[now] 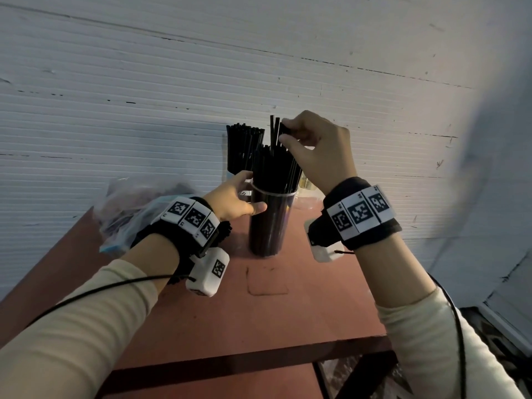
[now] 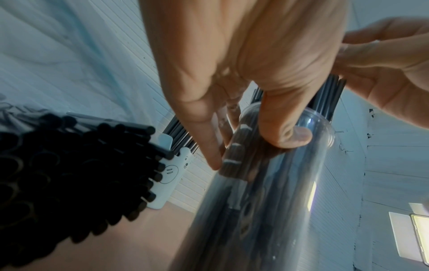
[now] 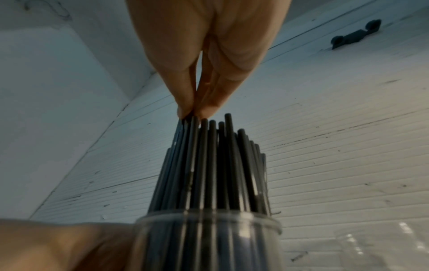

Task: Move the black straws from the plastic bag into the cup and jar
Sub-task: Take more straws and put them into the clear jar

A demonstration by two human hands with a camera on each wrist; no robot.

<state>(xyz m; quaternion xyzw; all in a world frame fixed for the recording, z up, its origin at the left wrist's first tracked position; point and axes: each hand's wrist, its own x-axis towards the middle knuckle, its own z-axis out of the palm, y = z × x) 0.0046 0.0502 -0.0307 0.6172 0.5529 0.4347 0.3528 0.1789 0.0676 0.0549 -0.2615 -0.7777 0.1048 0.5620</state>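
Observation:
A clear plastic cup [image 1: 270, 223] [image 2: 267, 201] [image 3: 209, 242] packed with black straws [image 1: 273, 168] [image 3: 209, 165] stands upright mid-table. My left hand [image 1: 241, 200] [image 2: 243, 82] grips its upper wall, thumb in front. My right hand [image 1: 311, 145] [image 3: 192, 110] pinches the top ends of a few straws that stick up above the rest. Behind the cup, a white jar with a smiley face [image 2: 169, 174] holds another bunch of black straws [image 1: 244, 145]. The plastic bag [image 1: 129, 214] lies at the left with more straws [image 2: 69, 183] in it.
The reddish table [image 1: 273, 306] stands against a white ribbed wall [image 1: 144, 96]. A clear empty container [image 1: 308, 194] sits behind the cup at the right. The table's front edge and dark frame [image 1: 259, 361] lie near me.

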